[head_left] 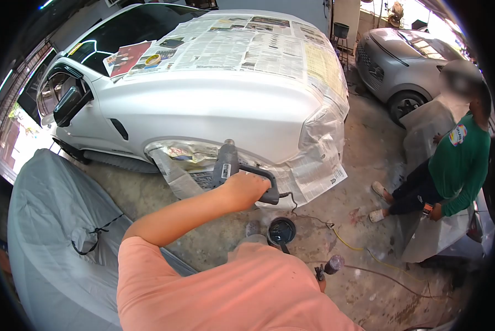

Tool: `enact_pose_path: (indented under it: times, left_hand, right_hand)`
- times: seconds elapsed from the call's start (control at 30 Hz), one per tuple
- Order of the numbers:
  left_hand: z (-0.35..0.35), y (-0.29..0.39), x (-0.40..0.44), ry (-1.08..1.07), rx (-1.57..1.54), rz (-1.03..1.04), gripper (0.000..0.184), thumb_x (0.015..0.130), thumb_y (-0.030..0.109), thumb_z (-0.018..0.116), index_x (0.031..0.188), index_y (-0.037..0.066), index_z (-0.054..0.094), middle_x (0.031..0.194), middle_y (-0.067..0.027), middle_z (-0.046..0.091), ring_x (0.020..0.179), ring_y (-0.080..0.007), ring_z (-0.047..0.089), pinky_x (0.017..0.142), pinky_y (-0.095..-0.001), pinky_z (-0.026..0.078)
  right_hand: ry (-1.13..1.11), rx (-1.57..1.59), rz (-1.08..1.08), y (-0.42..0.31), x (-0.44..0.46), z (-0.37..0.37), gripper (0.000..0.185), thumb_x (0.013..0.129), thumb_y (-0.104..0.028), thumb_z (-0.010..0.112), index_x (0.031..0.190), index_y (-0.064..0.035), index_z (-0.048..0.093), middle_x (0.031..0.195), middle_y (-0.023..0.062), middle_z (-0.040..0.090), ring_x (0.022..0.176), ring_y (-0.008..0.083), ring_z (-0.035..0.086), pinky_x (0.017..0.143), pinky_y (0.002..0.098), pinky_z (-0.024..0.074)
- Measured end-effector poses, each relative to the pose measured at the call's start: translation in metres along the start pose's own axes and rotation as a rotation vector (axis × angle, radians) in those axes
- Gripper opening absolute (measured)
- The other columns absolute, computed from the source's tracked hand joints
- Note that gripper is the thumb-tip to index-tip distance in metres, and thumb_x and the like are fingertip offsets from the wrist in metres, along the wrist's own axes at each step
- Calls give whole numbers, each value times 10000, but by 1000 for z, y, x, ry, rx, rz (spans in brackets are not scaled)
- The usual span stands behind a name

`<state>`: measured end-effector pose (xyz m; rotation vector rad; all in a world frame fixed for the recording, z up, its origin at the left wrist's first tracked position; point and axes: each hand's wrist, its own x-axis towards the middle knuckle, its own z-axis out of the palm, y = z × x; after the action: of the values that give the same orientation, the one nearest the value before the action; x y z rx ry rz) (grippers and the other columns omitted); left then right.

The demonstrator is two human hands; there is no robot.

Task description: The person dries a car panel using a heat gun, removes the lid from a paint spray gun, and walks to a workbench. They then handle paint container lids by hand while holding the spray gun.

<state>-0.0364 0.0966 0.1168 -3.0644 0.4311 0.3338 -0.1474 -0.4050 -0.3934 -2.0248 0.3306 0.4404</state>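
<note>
The heat gun (226, 165) is raised before the white car's (203, 102) front fender, its nozzle tilted toward the panel; my left fingers (257, 183) are wrapped round its handle. Newspaper (247, 49) covers the hood and wheel arch. Low at my right hand (322, 284) is a spray gun (320, 271); its finger grip is hidden. A black bucket (282, 230) and a person in green (461, 160) are nearby.
</note>
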Motion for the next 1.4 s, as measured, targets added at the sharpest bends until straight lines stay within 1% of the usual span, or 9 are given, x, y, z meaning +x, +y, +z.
enact_pose_path:
  times: [0.17, 0.27, 0.43, 0.57, 0.7, 0.9, 1.03, 1.27, 1.4]
  left_hand:
    - [-16, 31, 38, 19, -12, 153, 215, 866, 77, 658, 1072, 50, 604, 1014, -146, 716, 996, -332, 720, 836, -446, 549]
    - [-28, 57, 59, 64, -4, 251, 199, 871, 89, 662, 1058, 50, 605, 980, -132, 717, 961, -322, 721, 812, -441, 553]
    - [-32, 80, 76, 151, 37, 336, 192, 870, 108, 673, 1042, 56, 607, 932, -108, 715, 912, -305, 716, 785, -433, 553]
    - [-38, 60, 69, 128, -14, 269, 213, 871, 82, 650, 1078, 58, 607, 1003, -140, 713, 961, -319, 718, 813, -437, 555]
    - [-35, 25, 41, 90, -86, 102, 303, 870, 43, 635, 1172, 34, 610, 1101, -167, 701, 1088, -346, 684, 903, -451, 538]
    - [-22, -21, -15, 87, -73, -166, 390, 875, 34, 611, 1264, 44, 606, 1127, -169, 704, 1092, -353, 675, 919, -476, 529]
    - [-7, -22, -27, -12, -101, -223, 313, 869, 38, 617, 1182, 48, 614, 1067, -158, 718, 1050, -344, 694, 897, -473, 534]
    - [-4, 18, 23, 17, -114, 54, 247, 848, 36, 649, 1091, 40, 609, 1037, -166, 717, 1048, -352, 701, 877, -470, 542]
    - [-15, 57, 59, 69, -95, 208, 236, 856, 68, 661, 1086, 50, 611, 1023, -149, 720, 1020, -330, 711, 861, -458, 547]
  right_hand:
    - [10, 7, 52, 34, -1, 9, 344, 888, -150, 751, 1171, 28, 670, 945, 146, 726, 846, 252, 663, 799, 414, 522]
    - [42, -13, -28, 61, -5, 10, 332, 887, -158, 750, 1153, 27, 675, 937, 134, 722, 829, 237, 651, 784, 405, 520]
    - [65, 1, 71, 64, -22, 5, 360, 884, -172, 752, 1174, 24, 665, 944, 133, 723, 836, 237, 653, 790, 399, 522]
    - [61, 9, 76, 67, -24, 3, 391, 877, -187, 755, 1193, 21, 658, 957, 155, 727, 842, 268, 665, 798, 410, 525]
    - [49, -77, 48, 57, -16, 4, 396, 874, -180, 749, 1202, 21, 653, 985, 193, 730, 874, 324, 687, 813, 432, 527]
    - [-8, -51, -58, 28, -2, 5, 355, 887, -142, 725, 1190, 25, 647, 984, 205, 724, 874, 346, 687, 813, 449, 523]
    - [-12, -19, -51, -2, 1, 4, 335, 891, -129, 722, 1179, 27, 649, 962, 192, 712, 836, 328, 665, 797, 450, 519]
    - [-24, 34, 57, -34, -20, -2, 337, 902, -138, 722, 1188, 27, 655, 939, 171, 712, 820, 286, 655, 780, 443, 518]
    - [70, -49, 53, 24, -20, 10, 330, 897, -175, 741, 1152, 20, 667, 913, 144, 715, 803, 258, 645, 768, 427, 518]
